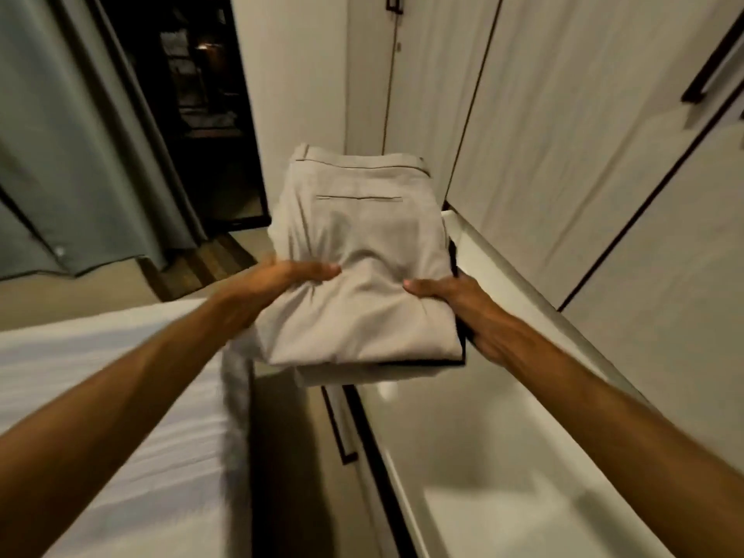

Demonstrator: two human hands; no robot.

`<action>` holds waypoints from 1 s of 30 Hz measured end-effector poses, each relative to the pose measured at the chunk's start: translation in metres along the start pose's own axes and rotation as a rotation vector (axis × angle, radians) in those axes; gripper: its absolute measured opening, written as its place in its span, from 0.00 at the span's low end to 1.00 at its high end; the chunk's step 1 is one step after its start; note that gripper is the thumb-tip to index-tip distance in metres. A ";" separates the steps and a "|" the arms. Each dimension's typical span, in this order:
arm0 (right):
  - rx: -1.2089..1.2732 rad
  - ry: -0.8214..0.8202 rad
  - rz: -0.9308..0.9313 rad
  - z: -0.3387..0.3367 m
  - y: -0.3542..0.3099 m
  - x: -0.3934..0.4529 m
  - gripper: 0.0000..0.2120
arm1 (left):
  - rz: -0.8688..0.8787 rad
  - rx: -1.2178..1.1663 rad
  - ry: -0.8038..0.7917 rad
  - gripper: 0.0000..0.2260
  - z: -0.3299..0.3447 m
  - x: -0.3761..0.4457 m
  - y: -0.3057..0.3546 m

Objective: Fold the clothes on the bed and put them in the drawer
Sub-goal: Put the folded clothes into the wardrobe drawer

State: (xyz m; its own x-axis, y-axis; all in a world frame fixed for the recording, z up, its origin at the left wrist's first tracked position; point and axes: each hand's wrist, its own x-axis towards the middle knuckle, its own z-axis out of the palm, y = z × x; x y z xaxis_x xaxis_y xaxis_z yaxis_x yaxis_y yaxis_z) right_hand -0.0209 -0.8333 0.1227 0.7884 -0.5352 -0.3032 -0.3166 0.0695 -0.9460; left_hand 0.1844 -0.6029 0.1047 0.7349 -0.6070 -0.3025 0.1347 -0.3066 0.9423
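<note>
Left fingers: the left hand (277,281) grips the near left edge of the folded stack — thumb lying across the top cloth, the other fingers hidden beneath it.
Right fingers: the right hand (467,312) grips the near right edge the same way, thumb on top and pointing inward, the remaining fingers curled under the side and out of sight.
Held clothes: folded beige trousers (358,255) lie on top, waistband at the far end, a slit back pocket facing up; the cloth puckers where the left thumb presses.
Under them: a dark garment (463,356) shows only as a thin black edge along the right side and near corner, with a second pale layer (346,378) peeking out at the near edge. What those pieces are cannot be told.
Position: the stack is in the air, between the bed and the wardrobe, its right portion over the far end of the open drawer.
Drawer: an open white drawer (523,457) runs along the right, pulled out from the wardrobe (604,155); the interior in view is bare and glossy.
Bed: a white-sheeted bed (100,396) fills the lower left.
Surroundings: grey-green curtains (72,155) hang at the left — a dark glass door (205,114) beside them.
Writing: no readable label or brand on any cloth.
</note>
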 end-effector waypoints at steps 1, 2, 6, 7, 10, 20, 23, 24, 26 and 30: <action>0.055 0.065 0.022 -0.018 0.019 0.011 0.39 | -0.010 0.067 -0.068 0.43 0.022 0.025 0.008; 0.109 0.116 0.041 -0.035 0.045 0.026 0.39 | -0.018 0.126 -0.109 0.44 0.051 0.052 0.013; 0.269 0.238 0.246 -0.059 0.177 0.058 0.43 | -0.060 0.442 -0.237 0.42 0.133 0.155 -0.046; 0.307 0.239 0.335 -0.057 0.209 0.059 0.46 | -0.079 0.600 -0.265 0.39 0.152 0.172 -0.072; 0.320 0.262 0.499 -0.048 0.267 0.063 0.47 | -0.155 1.014 -0.277 0.32 0.188 0.201 -0.146; 0.313 0.381 0.742 -0.056 0.282 0.108 0.75 | -0.081 1.267 -0.420 0.38 0.178 0.235 -0.173; 0.325 0.460 0.720 -0.036 0.283 0.132 0.75 | 0.032 1.278 -0.414 0.33 0.174 0.261 -0.162; 0.359 0.488 0.700 -0.028 0.286 0.144 0.73 | 0.078 1.304 -0.381 0.32 0.172 0.272 -0.156; 0.457 0.529 0.622 -0.014 0.281 0.168 0.70 | 0.207 1.380 -0.268 0.32 0.173 0.292 -0.143; 0.543 0.624 0.472 0.011 0.255 0.239 0.62 | 0.409 1.226 0.074 0.26 0.169 0.322 -0.128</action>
State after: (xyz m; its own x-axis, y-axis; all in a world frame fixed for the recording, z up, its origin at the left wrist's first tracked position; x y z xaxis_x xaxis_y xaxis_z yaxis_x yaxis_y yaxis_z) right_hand 0.0930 -0.9347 -0.1921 0.1684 -0.6938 -0.7002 -0.1184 0.6910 -0.7131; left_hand 0.2912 -0.8832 -0.1372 0.6178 -0.7861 0.0206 -0.7720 -0.6013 0.2063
